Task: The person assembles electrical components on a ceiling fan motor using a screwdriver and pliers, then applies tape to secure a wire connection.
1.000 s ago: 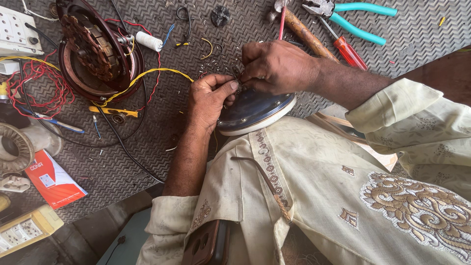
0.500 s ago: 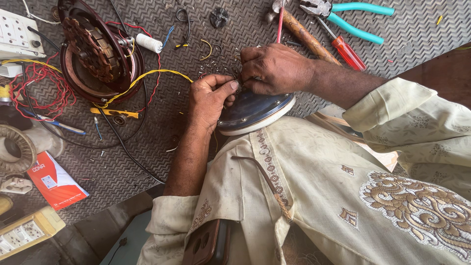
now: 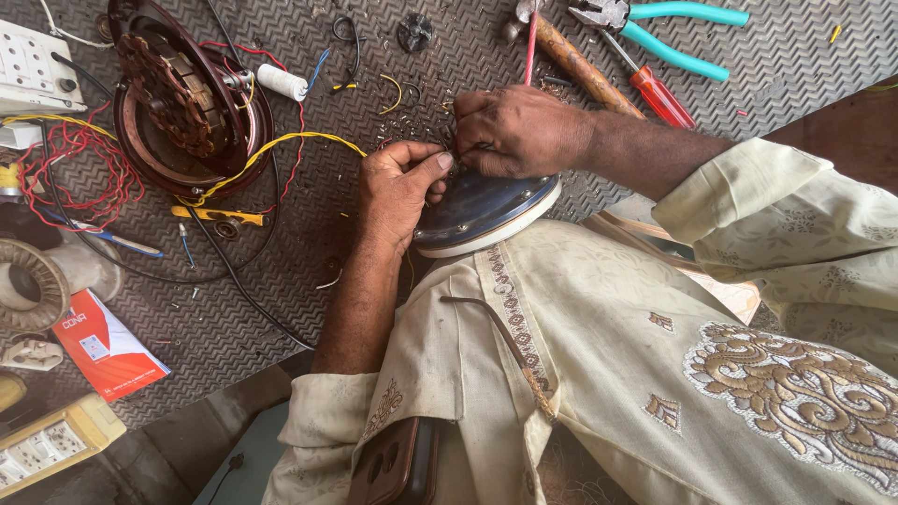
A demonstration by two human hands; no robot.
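An electric iron [image 3: 486, 210] lies on my lap with its dark, shiny soleplate up and its white rim showing. My left hand [image 3: 402, 187] grips the iron's far end, thumb and fingers pinched together. My right hand [image 3: 519, 131] rests on the same end, its fingertips closed on a thin dark wire [image 3: 441, 131] next to my left thumb. The two hands touch and hide the spot they work on.
On the ribbed metal floor lie a fan motor [image 3: 182, 93], red wire coil [image 3: 70, 168], yellow wire [image 3: 281, 140], teal pliers [image 3: 673, 37], red screwdriver [image 3: 659, 93], wooden-handled hammer [image 3: 580, 65], white switchboard [image 3: 33, 65], red box [image 3: 103, 341] and a yellowish socket strip [image 3: 56, 440].
Both hands stay at the iron's far end; only the fingers shift slightly. The view has drifted a little.
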